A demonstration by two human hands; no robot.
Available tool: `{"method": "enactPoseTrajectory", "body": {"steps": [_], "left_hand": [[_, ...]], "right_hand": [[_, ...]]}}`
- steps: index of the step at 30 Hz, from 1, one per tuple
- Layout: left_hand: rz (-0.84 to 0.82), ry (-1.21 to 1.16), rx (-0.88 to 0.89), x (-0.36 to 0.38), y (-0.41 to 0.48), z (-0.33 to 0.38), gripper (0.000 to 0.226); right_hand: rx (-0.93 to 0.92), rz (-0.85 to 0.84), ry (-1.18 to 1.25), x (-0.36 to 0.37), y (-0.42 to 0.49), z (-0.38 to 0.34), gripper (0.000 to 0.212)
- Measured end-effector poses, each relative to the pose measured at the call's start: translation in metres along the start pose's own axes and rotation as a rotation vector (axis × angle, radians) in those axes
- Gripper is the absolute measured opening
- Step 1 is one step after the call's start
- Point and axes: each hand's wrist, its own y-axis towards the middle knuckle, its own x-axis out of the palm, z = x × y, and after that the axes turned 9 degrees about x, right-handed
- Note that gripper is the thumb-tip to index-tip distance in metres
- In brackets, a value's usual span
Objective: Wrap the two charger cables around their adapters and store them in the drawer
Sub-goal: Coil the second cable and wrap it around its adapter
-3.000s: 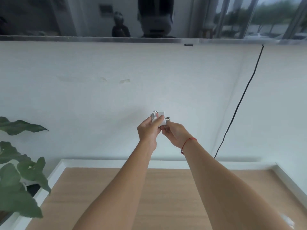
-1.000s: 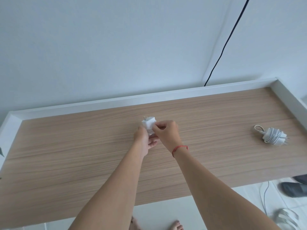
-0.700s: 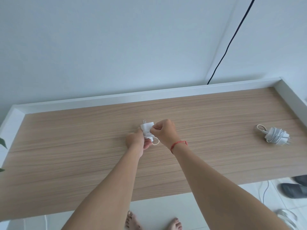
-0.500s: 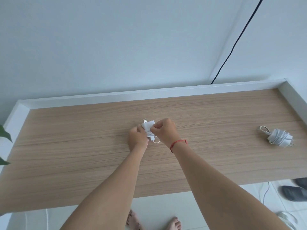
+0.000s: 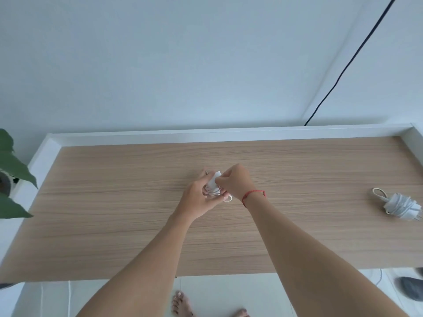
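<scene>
The fingers (image 5: 207,191) of the left hand (image 5: 198,197) curl in from the left around a white adapter (image 5: 214,184) wound with its cable, cradling it from below and behind, with the thumb side pressed up against the block — closed on it, not spread. The right hand (image 5: 235,181) comes over from the other side, its fingertips pinched narrowly together at the adapter's upper right edge, knuckles bunched; whether they grip the cable itself or only the block I cannot tell from here. A small loop of cable (image 5: 228,198) pokes out beneath the two hands, just above the wooden tabletop (image 5: 114,202). The bundle sits near the middle of the table, held between both hands, low over the wood. A thin red string bracelet (image 5: 253,193) circles the right wrist. Well apart, near the table's right end, lies the second adapter (image 5: 401,205) — already wrapped in its cable, a short loop sticking out to the left, prongs pointing right. A black cord (image 5: 348,67) runs down the pale wall behind the table's white raised edge (image 5: 206,135), and green leaves (image 5: 11,170) show at the far left. Bare toes (image 5: 180,305) are visible on the floor below.
</scene>
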Motion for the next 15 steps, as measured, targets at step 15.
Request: {"method": "enactPoseTrajectory", "body": {"steps": [15], "left_hand": [[0.003,0.126,0.111,-0.006,0.014,-0.004,0.026]], "right_hand": [[-0.055,-0.124,-0.243,-0.017,0.010,-0.027,0.038]]}}
